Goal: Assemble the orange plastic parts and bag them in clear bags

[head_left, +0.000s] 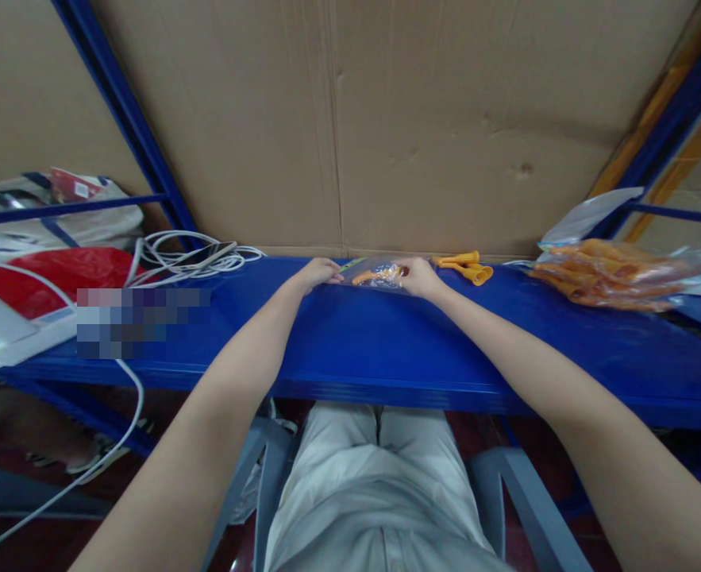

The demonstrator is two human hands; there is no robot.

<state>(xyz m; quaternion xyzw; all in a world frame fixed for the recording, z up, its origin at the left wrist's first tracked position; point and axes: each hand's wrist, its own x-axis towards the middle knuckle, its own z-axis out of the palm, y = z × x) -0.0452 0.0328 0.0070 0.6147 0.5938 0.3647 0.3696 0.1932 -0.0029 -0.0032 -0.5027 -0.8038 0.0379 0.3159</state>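
Near the back of the blue table, a small clear plastic bag (379,274) with orange pieces inside lies between my two hands. My left hand (319,274) pinches the bag's left end, where a yellow-green strip shows. At the other end, my right hand (420,276) is closed on the bag, its fingertips by the orange contents; the exact grip is partly hidden. Just right of that hand lie a few orange horn-shaped plastic pieces (475,272), loose on the table.
A larger clear bag of orange pieces (606,274) sits at the right. To the left are coiled white cables (207,258), a red bag (58,270), a white power strip (22,334) and a canvas bag (88,218). Cardboard (386,119) walls off the back, between blue posts (129,119).
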